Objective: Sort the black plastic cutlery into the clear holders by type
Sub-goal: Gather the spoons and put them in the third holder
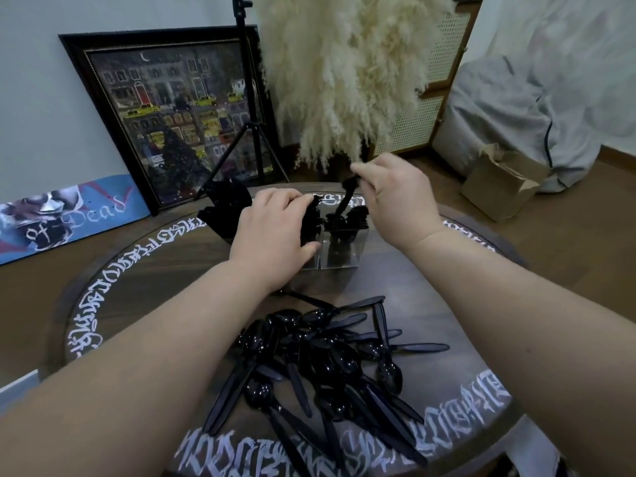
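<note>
Two hands work over a round dark bench (395,290) w/ white lettering round its rim. Left hand (272,235) reaches to the clear holders (340,256) near the bench's far edge, fingers curled over a bunch of black cutlery (311,215) at the left compartment, thumb against the holder's clear front wall; type of those pieces can't be told, too dark & blurred. Right hand (392,194) is raised above the right compartment, thumb & forefinger pinching the top of one black utensil (346,197) that hangs tilted, lower end down among the pieces already standing in that compartment (347,222). Whether it's a spoon, fork or knife can't be told.

Unsorted pile (323,359) of black plastic spoons & knives lies loose on the near half of the bench, handles crossing in all directions, some reaching the near-edge lettering. Another dark clump (227,208) sits at the far-left edge, just beside the left hand; unclear what it is.

Behind the bench, on the floor: framed street painting (172,111) leaning on the wall, black tripod (247,98), pampas grass (347,70), cardboard box (502,180), skateboard deck (65,215) at far left.
</note>
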The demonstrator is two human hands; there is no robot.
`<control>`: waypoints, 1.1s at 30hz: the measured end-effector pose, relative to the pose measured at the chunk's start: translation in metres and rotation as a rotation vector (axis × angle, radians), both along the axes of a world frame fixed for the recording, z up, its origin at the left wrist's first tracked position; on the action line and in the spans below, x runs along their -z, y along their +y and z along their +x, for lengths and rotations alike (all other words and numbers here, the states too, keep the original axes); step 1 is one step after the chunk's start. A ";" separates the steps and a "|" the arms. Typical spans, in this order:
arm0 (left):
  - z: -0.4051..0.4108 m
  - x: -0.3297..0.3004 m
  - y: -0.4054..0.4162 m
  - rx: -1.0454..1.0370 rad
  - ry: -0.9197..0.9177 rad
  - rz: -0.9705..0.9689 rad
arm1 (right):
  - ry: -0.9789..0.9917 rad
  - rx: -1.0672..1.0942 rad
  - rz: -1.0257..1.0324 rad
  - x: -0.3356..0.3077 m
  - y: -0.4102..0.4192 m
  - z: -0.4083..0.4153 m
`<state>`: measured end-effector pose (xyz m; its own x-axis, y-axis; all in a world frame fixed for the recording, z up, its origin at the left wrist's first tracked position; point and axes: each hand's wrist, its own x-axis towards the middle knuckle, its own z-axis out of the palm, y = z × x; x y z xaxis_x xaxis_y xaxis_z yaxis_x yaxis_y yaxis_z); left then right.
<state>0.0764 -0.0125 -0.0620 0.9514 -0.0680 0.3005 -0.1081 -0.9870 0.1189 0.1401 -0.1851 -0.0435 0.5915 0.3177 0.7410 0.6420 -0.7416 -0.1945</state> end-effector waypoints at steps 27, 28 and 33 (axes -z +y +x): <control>0.055 0.001 -0.027 0.121 0.043 0.148 | 0.552 -0.013 -0.292 0.029 -0.019 0.024; 0.055 0.000 -0.027 0.117 0.028 0.133 | 0.539 -0.008 -0.278 0.028 -0.018 0.025; 0.055 -0.001 -0.024 0.143 0.023 0.203 | 0.502 -0.017 -0.282 0.030 -0.020 0.027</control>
